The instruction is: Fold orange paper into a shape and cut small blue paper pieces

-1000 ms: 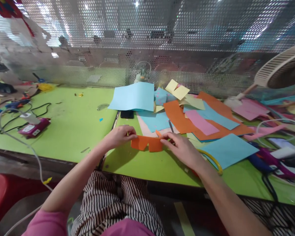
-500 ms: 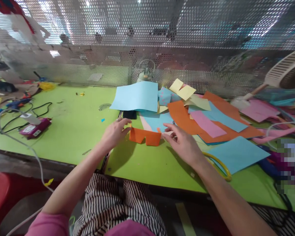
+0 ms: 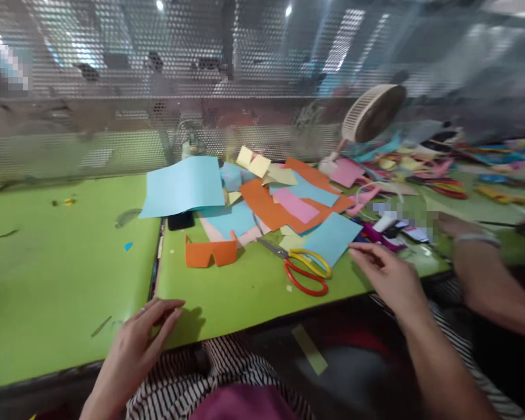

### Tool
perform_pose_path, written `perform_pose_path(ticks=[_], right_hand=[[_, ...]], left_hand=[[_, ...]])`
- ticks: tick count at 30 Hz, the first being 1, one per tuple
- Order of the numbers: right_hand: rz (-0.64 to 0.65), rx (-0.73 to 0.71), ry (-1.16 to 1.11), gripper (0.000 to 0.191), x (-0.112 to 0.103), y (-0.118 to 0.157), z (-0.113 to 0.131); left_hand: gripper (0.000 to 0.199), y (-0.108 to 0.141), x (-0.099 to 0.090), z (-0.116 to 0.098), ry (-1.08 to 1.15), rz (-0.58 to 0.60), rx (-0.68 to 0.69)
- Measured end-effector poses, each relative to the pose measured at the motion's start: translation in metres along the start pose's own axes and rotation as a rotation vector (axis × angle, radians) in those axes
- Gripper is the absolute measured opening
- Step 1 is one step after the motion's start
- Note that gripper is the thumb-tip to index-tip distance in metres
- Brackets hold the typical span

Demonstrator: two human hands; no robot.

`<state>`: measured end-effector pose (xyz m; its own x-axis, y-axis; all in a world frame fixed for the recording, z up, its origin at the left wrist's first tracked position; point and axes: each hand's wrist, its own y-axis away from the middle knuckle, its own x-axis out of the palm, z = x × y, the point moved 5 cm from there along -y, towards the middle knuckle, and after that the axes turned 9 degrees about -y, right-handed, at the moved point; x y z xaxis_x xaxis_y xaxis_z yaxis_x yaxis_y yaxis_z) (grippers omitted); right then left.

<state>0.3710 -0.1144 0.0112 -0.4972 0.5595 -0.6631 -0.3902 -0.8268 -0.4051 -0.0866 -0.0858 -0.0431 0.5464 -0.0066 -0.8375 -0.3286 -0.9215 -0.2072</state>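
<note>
A pair of orange paper glasses (image 3: 199, 255) stands on the green table, its side pieces folded back. My left hand (image 3: 146, 335) hovers over the front edge, fingers extended and holding nothing, nearer to me than the glasses. On the right, my right hand (image 3: 389, 280) is open and loosely curved beside the corner of a light blue paper sheet (image 3: 330, 236); whether the fingertips touch it I cannot tell. Between the hands lie scissors (image 3: 308, 271) with one yellow and one red handle, the blades pointing away to the left.
A larger blue sheet (image 3: 184, 184) lies behind the glasses, over a dark object (image 3: 180, 220). Orange paper (image 3: 262, 204), a pink strip (image 3: 295, 204) and yellow pieces overlap at centre. A fan (image 3: 371, 114) stands behind. At right is another person's arm (image 3: 485, 262). Perforated metal closes the back.
Both hands have left the orange paper glasses, which now stand alone. My left hand came back toward me; my right went right. The view has swung right, showing the whole scissors and another person's arm.
</note>
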Motion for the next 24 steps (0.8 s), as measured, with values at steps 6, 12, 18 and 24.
perform_pose_path(ticks=[6, 12, 18, 24], right_hand=[[0.215, -0.052, 0.064, 0.034, 0.011, 0.001, 0.009], [0.500, -0.199, 0.108, 0.027, 0.063, 0.011, 0.034], [0.531, -0.218, 0.158, 0.024, 0.078, 0.011, 0.027], [0.595, -0.225, 0.230, 0.030, 0.065, -0.034, 0.017]], left_hand=[[0.023, -0.007, 0.017, -0.005, 0.052, 0.055, 0.082], [0.023, -0.013, 0.025, -0.015, 0.062, 0.075, 0.109], [0.026, -0.018, 0.029, -0.016, 0.025, 0.186, 0.148], [0.025, -0.023, 0.025, -0.014, -0.046, 0.202, 0.172]])
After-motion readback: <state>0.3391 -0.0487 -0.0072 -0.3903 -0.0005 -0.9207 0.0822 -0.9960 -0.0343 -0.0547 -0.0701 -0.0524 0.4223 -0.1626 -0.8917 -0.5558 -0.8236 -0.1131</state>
